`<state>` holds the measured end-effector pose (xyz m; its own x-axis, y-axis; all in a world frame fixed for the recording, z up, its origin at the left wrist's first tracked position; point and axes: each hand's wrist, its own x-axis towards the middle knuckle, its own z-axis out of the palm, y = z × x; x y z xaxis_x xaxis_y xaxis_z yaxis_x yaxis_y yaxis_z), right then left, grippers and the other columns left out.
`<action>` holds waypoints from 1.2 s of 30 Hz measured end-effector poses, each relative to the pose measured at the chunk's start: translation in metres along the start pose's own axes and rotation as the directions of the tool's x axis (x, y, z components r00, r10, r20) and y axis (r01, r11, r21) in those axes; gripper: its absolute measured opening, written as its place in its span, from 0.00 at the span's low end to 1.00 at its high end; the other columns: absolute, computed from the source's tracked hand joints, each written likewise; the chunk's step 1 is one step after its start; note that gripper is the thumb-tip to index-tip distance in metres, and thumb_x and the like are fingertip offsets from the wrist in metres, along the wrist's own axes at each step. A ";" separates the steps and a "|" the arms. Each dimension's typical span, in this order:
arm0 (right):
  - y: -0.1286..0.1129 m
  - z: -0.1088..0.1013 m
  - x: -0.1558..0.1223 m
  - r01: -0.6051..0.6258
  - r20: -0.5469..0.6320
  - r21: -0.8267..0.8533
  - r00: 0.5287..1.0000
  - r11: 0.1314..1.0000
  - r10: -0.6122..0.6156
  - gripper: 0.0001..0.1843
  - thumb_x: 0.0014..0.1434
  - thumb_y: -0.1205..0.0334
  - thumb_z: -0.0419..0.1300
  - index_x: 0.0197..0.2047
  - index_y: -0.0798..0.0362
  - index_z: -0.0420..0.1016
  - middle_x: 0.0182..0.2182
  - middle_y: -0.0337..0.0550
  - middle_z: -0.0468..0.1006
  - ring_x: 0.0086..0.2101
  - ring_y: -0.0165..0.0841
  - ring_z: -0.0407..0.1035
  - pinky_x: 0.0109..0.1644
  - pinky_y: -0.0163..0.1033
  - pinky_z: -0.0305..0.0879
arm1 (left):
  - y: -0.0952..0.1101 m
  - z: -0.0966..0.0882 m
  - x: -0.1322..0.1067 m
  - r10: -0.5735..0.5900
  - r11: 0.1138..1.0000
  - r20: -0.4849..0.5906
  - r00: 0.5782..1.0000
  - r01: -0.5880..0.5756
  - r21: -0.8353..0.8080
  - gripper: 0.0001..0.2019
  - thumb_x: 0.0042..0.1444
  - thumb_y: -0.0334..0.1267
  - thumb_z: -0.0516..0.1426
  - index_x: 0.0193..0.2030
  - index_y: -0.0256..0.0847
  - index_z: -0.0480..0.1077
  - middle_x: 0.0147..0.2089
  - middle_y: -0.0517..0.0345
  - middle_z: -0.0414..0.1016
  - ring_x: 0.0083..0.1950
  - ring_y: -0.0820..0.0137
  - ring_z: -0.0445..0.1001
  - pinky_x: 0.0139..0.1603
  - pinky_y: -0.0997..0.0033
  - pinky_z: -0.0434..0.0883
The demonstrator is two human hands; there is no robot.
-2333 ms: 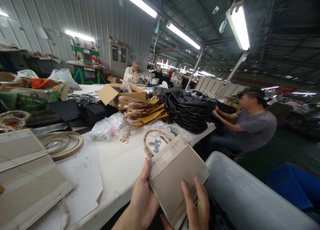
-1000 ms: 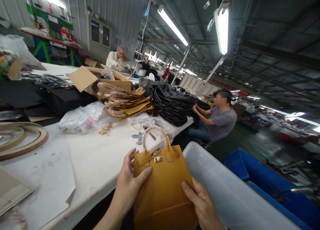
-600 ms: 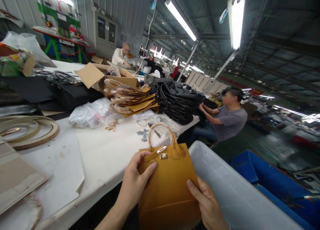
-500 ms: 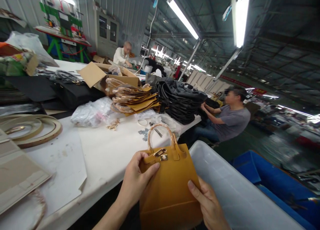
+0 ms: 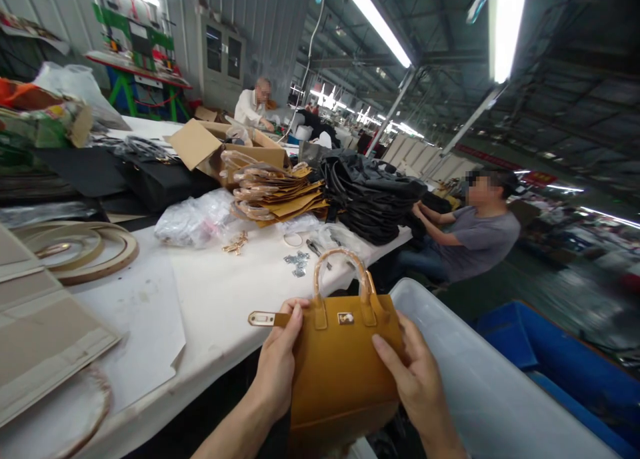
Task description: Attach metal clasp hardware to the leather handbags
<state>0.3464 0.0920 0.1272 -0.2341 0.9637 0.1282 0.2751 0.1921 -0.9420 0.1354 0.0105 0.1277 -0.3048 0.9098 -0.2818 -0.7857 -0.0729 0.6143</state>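
Observation:
I hold a mustard-yellow handbag [image 5: 340, 372] upright in front of me, its wrapped loop handle [image 5: 343, 262] pointing up. My left hand [image 5: 277, 369] grips the bag's left edge, thumb on the strap whose gold metal tab [image 5: 261, 319] sticks out to the left. My right hand [image 5: 415, 379] clasps the bag's right side with the thumb across its front. A small gold clasp [image 5: 345, 318] sits at the top centre of the bag.
The white worktable [image 5: 220, 299] carries beige panels [image 5: 40, 326], round rings [image 5: 75, 246], plastic bags, loose gold fittings [image 5: 236, 244], a stack of yellow bags [image 5: 283, 199] and a black pile [image 5: 373, 202]. A translucent bin [image 5: 475, 386] stands right. A seated person [image 5: 475, 232] works beyond.
A beige panel was in my hands at first; then the yellow handbag. Since half a second ago the strap with its gold tab has come off the clasp and sticks out to the left.

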 end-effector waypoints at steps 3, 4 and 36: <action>-0.001 0.005 0.013 0.157 -0.113 -0.207 0.976 0.966 -0.184 0.36 0.61 0.46 0.70 0.67 0.49 0.67 0.64 0.55 0.72 0.62 0.50 0.69 0.65 0.56 0.70 | -0.006 -0.003 0.001 -0.025 1.000 -0.001 1.000 0.025 -0.007 0.19 0.60 0.58 0.63 0.48 0.48 0.69 0.53 0.61 0.81 0.56 0.58 0.79 0.56 0.62 0.74; -0.001 0.006 0.016 0.201 -0.124 -0.266 0.963 0.943 -0.241 0.34 0.61 0.47 0.70 0.66 0.49 0.68 0.65 0.55 0.70 0.62 0.50 0.68 0.65 0.56 0.71 | -0.008 -0.005 0.002 -0.026 1.000 -0.006 1.000 0.026 -0.012 0.19 0.60 0.57 0.63 0.49 0.49 0.70 0.54 0.61 0.81 0.57 0.59 0.79 0.57 0.62 0.74; 0.003 0.042 0.049 0.129 0.132 0.075 0.982 0.989 -0.138 0.29 0.71 0.36 0.49 0.36 0.48 0.78 0.57 0.45 0.77 0.57 0.45 0.70 0.63 0.49 0.66 | -0.006 -0.036 0.007 -0.157 0.964 -0.220 0.963 0.101 -0.245 0.25 0.58 0.53 0.66 0.58 0.41 0.76 0.48 0.47 0.86 0.53 0.51 0.84 0.58 0.49 0.79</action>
<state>0.2960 0.1323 0.1178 -0.3907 0.8950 0.2153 0.1720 0.3007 -0.9381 0.1183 0.0028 0.0954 -0.2890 0.7972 -0.5300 -0.9202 -0.0787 0.3834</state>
